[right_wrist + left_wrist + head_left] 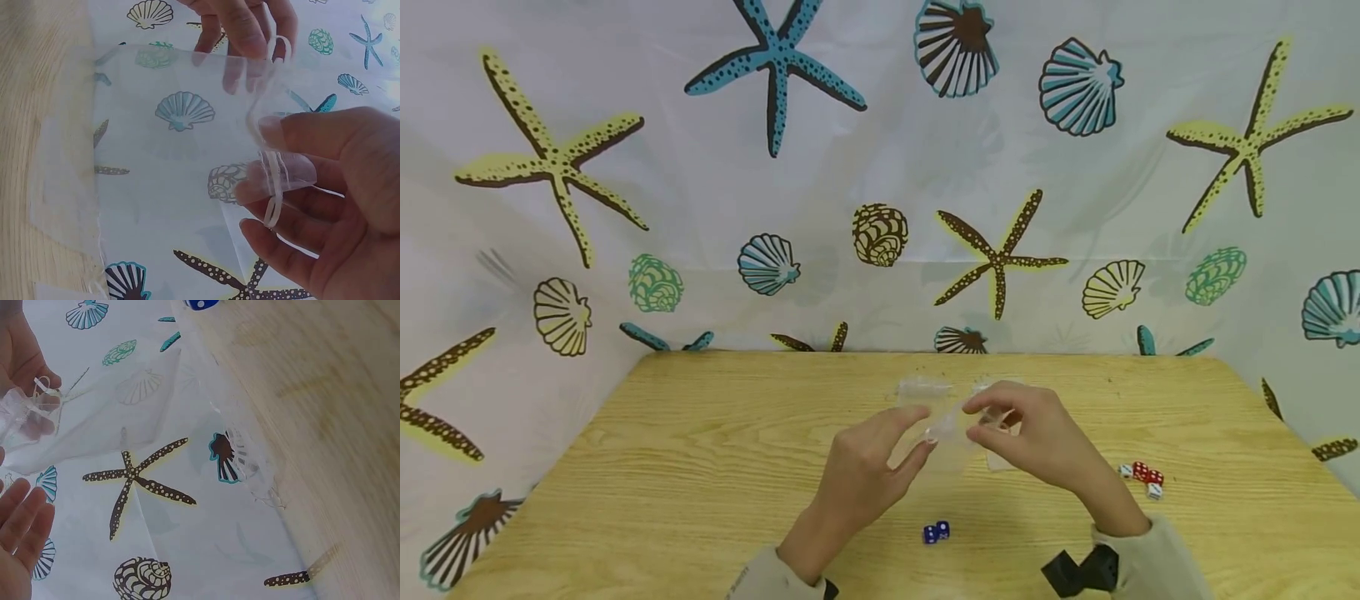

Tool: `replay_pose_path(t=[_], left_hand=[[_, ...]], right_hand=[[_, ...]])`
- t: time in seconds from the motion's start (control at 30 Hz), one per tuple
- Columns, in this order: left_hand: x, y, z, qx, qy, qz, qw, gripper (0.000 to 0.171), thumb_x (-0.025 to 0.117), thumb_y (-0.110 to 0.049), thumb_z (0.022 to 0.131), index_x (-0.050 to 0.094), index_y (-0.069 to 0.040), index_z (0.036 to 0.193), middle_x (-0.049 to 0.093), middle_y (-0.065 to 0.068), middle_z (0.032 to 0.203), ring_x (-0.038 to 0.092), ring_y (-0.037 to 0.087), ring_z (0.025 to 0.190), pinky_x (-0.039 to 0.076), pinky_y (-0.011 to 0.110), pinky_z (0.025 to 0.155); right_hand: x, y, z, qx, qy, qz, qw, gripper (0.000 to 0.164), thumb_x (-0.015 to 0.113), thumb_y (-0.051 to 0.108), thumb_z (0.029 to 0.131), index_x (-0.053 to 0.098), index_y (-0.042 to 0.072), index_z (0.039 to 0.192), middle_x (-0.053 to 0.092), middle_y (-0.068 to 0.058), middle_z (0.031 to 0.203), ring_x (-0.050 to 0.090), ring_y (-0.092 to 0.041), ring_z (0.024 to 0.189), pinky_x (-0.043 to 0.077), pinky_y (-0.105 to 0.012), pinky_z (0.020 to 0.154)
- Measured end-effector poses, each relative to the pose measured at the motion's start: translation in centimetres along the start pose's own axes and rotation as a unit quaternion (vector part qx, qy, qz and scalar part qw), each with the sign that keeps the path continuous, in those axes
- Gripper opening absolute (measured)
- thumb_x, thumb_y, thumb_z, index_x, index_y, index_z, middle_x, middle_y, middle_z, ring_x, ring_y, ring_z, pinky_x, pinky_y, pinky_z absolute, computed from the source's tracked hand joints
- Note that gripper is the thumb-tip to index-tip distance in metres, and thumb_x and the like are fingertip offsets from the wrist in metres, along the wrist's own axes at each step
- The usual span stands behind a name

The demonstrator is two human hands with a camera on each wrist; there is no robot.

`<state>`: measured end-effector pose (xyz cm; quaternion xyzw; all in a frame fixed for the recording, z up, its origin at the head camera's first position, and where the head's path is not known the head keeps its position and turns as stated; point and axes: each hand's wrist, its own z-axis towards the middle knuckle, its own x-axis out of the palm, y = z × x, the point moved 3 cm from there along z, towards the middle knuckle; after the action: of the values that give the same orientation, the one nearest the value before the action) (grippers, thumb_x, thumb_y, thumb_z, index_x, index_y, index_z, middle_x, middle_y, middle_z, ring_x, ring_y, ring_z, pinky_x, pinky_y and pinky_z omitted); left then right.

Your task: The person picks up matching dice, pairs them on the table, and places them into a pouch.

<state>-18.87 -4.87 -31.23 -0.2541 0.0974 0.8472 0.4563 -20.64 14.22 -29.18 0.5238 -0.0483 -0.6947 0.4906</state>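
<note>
Desk (722, 467) runs off-frame at bottom. L hand (863, 460) spread wide, can't tell if touching the see-thru bag (187, 147) btwn hands; R hand (1041, 435) pinches its string end, fingertips hazy thru it. Blue dice (930, 534): just a sliver in L wrist view.

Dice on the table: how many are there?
6. A blue die and another blue die sit near bottom centre in the head view; two red dice and two white dice cluster at right. Others could be hidden.

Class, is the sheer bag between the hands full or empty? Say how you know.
Empty: the printed cloth shows through the sheer bag, with nothing lying inside.
</note>
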Motion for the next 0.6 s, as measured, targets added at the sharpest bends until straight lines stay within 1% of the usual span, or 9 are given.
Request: replay_pose_path(t=[0.07, 0.13, 0.23, 0.3, 0.37, 0.43, 0.53, 0.6], left_hand=[[0.0, 0.1, 0.1, -0.009, 0.0, -0.013, 0.9999, 0.033, 0.068, -0.018, 0.079, 0.057, -0.005, 0.107, 0.065, 0.006, 0.098, 0.064, 0.016, 0.088, 0.052, 0.025, 0.068], [0.1, 0.0, 0.1, -0.006, 0.0, -0.019, 0.9998, 0.034, 0.067, -0.019, 0.08, 0.056, -0.005, 0.109, 0.062, 0.007, 0.104, 0.062, 0.018, 0.094, 0.051, 0.027, 0.073], [0.2, -0.2, 0.2, 0.001, 0.005, -0.011, 0.9999, 0.036, 0.065, -0.023, 0.081, 0.055, -0.004, 0.11, 0.06, 0.009, 0.11, 0.06, 0.02, 0.098, 0.051, 0.03, 0.076], [0.4, -0.5, 0.1, 0.005, 0.016, 0.006, 0.9998, 0.037, 0.063, -0.026, 0.083, 0.055, -0.004, 0.111, 0.059, 0.01, 0.113, 0.06, 0.02, 0.098, 0.051, 0.032, 0.076], [0.6, -0.8, 0.1, 0.005, 0.025, 0.024, 0.9994, 0.037, 0.06, -0.029, 0.084, 0.056, -0.006, 0.112, 0.057, 0.01, 0.116, 0.06, 0.021, 0.098, 0.051, 0.033, 0.075], [0.9, -1.0, 0.0, 0.002, 0.033, 0.039, 0.9987, 0.037, 0.058, -0.031, 0.086, 0.055, -0.007, 0.114, 0.056, 0.01, 0.118, 0.06, 0.021, 0.098, 0.051, 0.034, 0.073], [1.3, -1.3, -0.3, -0.014, 0.045, 0.045, 0.9979, 0.035, 0.054, -0.032, 0.088, 0.055, -0.01, 0.115, 0.055, 0.01, 0.119, 0.06, 0.022, 0.097, 0.051, 0.034, 0.072], [1.5, -1.5, -0.5, -0.029, 0.053, 0.045, 0.9972, 0.034, 0.053, -0.031, 0.089, 0.055, -0.011, 0.116, 0.056, 0.01, 0.119, 0.061, 0.022, 0.096, 0.052, 0.034, 0.072]], right_hand=[[0.2, -0.1, 0.1, 0.0, -0.009, -0.02, 1.0, 0.025, 0.069, 0.013, 0.077, 0.064, 0.012, 0.102, 0.063, 0.001, 0.097, 0.058, -0.01, 0.078, 0.049, -0.024, 0.064], [0.4, -0.1, 0.2, -0.001, -0.016, -0.039, 0.999, 0.033, 0.072, 0.009, 0.073, 0.062, 0.01, 0.105, 0.061, -0.001, 0.101, 0.057, -0.013, 0.081, 0.049, -0.022, 0.062], [0.9, 0.2, 0.3, -0.008, -0.023, -0.062, 0.998, 0.041, 0.074, 0.005, 0.069, 0.06, 0.008, 0.107, 0.059, -0.003, 0.104, 0.056, -0.014, 0.083, 0.048, -0.02, 0.06], [1.3, 0.4, 0.3, -0.014, -0.03, -0.079, 0.996, 0.042, 0.075, 0.005, 0.068, 0.059, 0.008, 0.107, 0.058, -0.002, 0.104, 0.055, -0.013, 0.083, 0.048, -0.02, 0.059], [1.6, 0.7, 0.3, -0.02, -0.04, -0.098, 0.994, 0.038, 0.075, 0.006, 0.069, 0.061, 0.009, 0.104, 0.059, -0.001, 0.102, 0.056, -0.012, 0.081, 0.048, -0.022, 0.06], [2.1, 0.9, 0.3, -0.028, -0.053, -0.12, 0.991, 0.03, 0.073, 0.007, 0.071, 0.062, 0.01, 0.098, 0.061, 0.001, 0.097, 0.057, -0.011, 0.078, 0.048, -0.023, 0.06], [2.7, 1.3, 0.2, -0.04, -0.086, -0.148, 0.984, 0.013, 0.07, 0.01, 0.075, 0.065, 0.014, 0.087, 0.063, 0.004, 0.087, 0.059, -0.008, 0.072, 0.048, -0.022, 0.06], [3.1, 1.5, 0.1, -0.042, -0.107, -0.161, 0.98, 0.007, 0.069, 0.01, 0.076, 0.066, 0.015, 0.08, 0.063, 0.006, 0.08, 0.058, -0.006, 0.067, 0.047, -0.021, 0.058]])
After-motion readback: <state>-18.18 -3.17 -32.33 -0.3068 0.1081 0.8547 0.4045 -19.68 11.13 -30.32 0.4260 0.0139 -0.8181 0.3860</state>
